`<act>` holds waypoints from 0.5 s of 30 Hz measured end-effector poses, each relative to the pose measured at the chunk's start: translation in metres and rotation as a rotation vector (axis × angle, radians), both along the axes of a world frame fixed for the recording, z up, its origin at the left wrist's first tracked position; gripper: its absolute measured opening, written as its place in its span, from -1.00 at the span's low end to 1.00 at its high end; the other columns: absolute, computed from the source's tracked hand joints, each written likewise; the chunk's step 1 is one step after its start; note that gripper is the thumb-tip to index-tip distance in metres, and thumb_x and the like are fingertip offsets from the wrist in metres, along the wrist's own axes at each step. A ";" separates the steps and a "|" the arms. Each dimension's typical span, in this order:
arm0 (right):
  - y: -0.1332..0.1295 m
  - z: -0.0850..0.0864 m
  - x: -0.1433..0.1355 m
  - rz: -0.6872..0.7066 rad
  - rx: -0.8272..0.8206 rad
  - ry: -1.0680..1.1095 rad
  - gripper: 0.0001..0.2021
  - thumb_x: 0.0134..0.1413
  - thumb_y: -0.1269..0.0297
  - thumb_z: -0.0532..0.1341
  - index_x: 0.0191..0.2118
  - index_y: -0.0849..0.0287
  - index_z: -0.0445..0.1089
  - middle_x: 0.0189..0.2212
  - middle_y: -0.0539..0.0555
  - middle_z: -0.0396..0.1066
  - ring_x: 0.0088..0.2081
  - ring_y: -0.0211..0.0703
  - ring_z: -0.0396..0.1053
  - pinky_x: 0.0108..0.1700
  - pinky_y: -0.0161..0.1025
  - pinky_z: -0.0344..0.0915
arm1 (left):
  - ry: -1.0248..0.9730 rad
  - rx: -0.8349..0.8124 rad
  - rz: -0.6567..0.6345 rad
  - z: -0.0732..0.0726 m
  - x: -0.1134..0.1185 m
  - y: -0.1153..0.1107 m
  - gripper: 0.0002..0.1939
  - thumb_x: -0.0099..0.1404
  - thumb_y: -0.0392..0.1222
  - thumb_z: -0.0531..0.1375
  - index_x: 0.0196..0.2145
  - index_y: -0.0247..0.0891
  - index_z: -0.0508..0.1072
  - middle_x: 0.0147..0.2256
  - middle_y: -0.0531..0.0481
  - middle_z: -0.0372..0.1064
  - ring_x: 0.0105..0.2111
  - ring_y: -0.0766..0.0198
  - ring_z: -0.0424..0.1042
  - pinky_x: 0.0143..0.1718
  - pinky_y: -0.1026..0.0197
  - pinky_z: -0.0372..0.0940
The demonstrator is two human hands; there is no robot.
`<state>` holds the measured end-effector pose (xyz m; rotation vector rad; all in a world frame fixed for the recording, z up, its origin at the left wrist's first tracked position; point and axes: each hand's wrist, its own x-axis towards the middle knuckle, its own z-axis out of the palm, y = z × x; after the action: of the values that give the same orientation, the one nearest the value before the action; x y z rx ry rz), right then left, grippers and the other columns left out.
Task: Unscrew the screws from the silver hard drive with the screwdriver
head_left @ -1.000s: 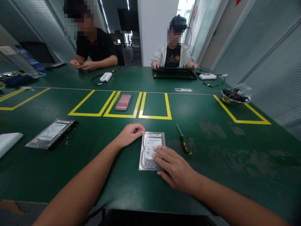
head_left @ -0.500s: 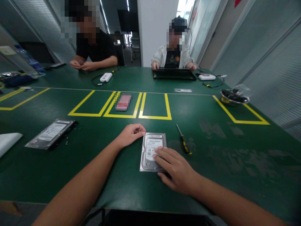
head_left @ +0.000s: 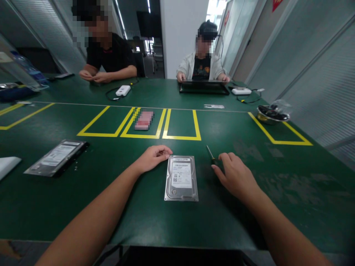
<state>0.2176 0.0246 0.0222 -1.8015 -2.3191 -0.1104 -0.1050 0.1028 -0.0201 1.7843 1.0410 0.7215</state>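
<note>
A silver hard drive [head_left: 181, 178] with a white label lies flat on the green table [head_left: 155, 225] in front of me. At its top left corner is my left hand [head_left: 154, 158], fingers curled, thumb and fingertips by the drive's edge; what is between them, if anything, is hidden. My right hand [head_left: 233, 171] is over the handle of a screwdriver [head_left: 210, 152], whose metal shaft points away from me. Its thumb and fingers are apart, and most of the handle is hidden under them.
A second drive [head_left: 57, 157] lies at the left beside a white object [head_left: 8, 165]. Yellow tape outlines cross the table, one around a pink item [head_left: 144, 120]. A bowl [head_left: 273, 115] stands at the right. Two people sit opposite, one holding a black frame [head_left: 203, 88].
My right hand has left the hard drive and moved right, onto the screwdriver's handle. My left hand stays at the drive's corner. The view has shifted slightly.
</note>
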 end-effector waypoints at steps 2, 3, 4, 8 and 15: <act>-0.001 -0.002 0.000 -0.045 -0.142 -0.005 -0.78 0.26 0.12 0.10 -0.13 0.17 0.25 -0.21 0.20 0.34 -0.24 0.02 0.42 -0.27 -0.10 0.34 | 0.020 0.016 -0.005 0.001 0.001 -0.001 -0.77 0.31 -0.09 0.20 -0.18 -0.28 0.51 -0.28 -0.07 0.50 -0.31 0.26 0.46 -0.26 0.22 0.33; -0.002 -0.003 -0.001 -0.050 -0.207 -0.007 -0.78 0.27 0.12 0.10 -0.11 0.16 0.23 -0.19 0.19 0.34 -0.24 0.00 0.43 -0.29 -0.13 0.32 | 0.025 0.025 -0.006 0.001 0.001 -0.001 -0.77 0.31 -0.09 0.19 -0.18 -0.28 0.51 -0.27 -0.08 0.50 -0.31 0.26 0.46 -0.25 0.21 0.33; -0.004 -0.004 -0.002 -0.048 -0.259 -0.015 -0.78 0.28 0.14 0.08 -0.08 0.15 0.21 -0.18 0.19 0.34 -0.23 0.00 0.44 -0.30 -0.15 0.30 | 0.029 0.033 -0.007 0.002 0.001 -0.001 -0.77 0.32 -0.09 0.18 -0.18 -0.28 0.51 -0.27 -0.08 0.50 -0.31 0.26 0.46 -0.25 0.21 0.33; -0.009 -0.004 -0.010 -0.045 -0.346 -0.080 -0.77 0.30 0.27 0.01 0.02 0.17 0.17 -0.14 0.21 0.36 -0.18 0.02 0.46 -0.31 -0.19 0.23 | 0.049 0.081 -0.025 0.002 0.002 -0.002 -0.76 0.34 -0.09 0.15 -0.21 -0.30 0.51 -0.28 -0.07 0.49 -0.31 0.26 0.45 -0.25 0.22 0.32; 0.000 0.025 -0.007 -0.078 -0.086 0.091 -0.79 0.27 0.27 0.03 -0.05 0.20 0.25 -0.20 0.18 0.41 -0.22 -0.03 0.42 -0.24 -0.18 0.23 | 0.055 0.085 -0.022 0.002 0.002 -0.002 -0.78 0.34 -0.10 0.15 -0.24 -0.32 0.49 -0.29 -0.06 0.48 -0.30 0.26 0.44 -0.25 0.23 0.31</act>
<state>0.2105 0.0244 0.0475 -1.8967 -2.2239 0.0594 -0.1026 0.1006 -0.0183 1.8948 1.0393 0.7158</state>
